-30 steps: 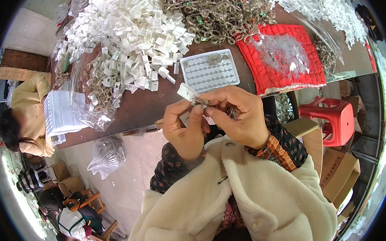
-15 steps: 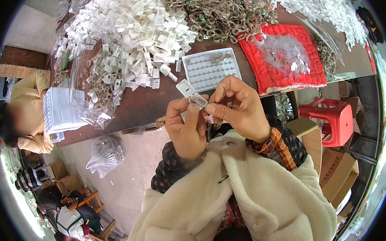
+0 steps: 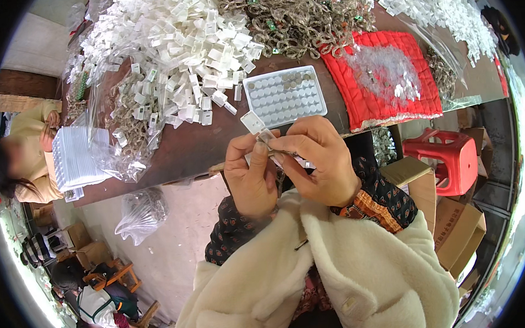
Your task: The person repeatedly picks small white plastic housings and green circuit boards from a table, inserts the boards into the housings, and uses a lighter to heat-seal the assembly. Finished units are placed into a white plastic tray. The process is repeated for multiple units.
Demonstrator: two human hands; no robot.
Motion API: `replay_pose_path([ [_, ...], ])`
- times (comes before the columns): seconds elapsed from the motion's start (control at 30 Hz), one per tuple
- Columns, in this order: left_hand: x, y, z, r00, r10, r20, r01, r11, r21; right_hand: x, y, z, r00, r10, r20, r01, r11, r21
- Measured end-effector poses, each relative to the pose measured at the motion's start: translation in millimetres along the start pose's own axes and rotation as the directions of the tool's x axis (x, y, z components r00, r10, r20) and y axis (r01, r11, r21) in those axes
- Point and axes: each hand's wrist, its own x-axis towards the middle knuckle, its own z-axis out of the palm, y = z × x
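Observation:
My left hand (image 3: 251, 179) holds a small white plastic case (image 3: 252, 122) between thumb and fingers. The case's lid is flipped back, and its clear, box-like half lies under my fingertips. From the right, my right hand (image 3: 323, 159) is closed in a pinch, with fingertips against the edge of that half. Whatever sits between those fingers is hidden. A bit of white and some cord-like material show below the hands, partly covered. Just beyond them lies a white tray (image 3: 324, 111) with rows of round pockets; several at its far right hold darker round pieces.
Many white plastic cases (image 3: 167, 38) are heaped at the far left, beside a pile of tangled translucent cords (image 3: 296, 19). Small clear pieces (image 3: 385, 74) lie on a red quilted cloth (image 3: 345, 103). Stacked trays (image 3: 81, 155) stand near a person at left. A red stool (image 3: 452, 160) is at right.
My right hand has moved slightly left and turned, its fingers now over the case's clear half. The cord seen between its fingers is now hidden. The person at left has raised their hands.

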Motion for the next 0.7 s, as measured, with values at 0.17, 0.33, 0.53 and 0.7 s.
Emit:
replay_pose_path([
  [0.17, 7, -3, -7, 0.994, -0.102, 0.039, 0.103, 0.994, -0.022, 6, 9, -2, 0.980, 0.179, 0.092, -0.193, 0.965, 0.178],
  [0.33, 15, -4, -14, 0.989, -0.116, 0.093, 0.115, 0.993, 0.010, 18, 27, -6, 0.988, 0.122, 0.092, -0.132, 0.985, 0.114],
  [0.53, 23, -6, -17, 0.993, -0.081, 0.081, 0.086, 0.995, -0.055, 38, 77, -3, 0.991, 0.108, -0.078, -0.127, 0.940, -0.317],
  [0.7, 25, -4, -20, 0.993, -0.094, 0.066, 0.097, 0.994, -0.041, 38, 89, 3, 0.997, 0.083, -0.007, -0.078, 0.902, -0.425],
])
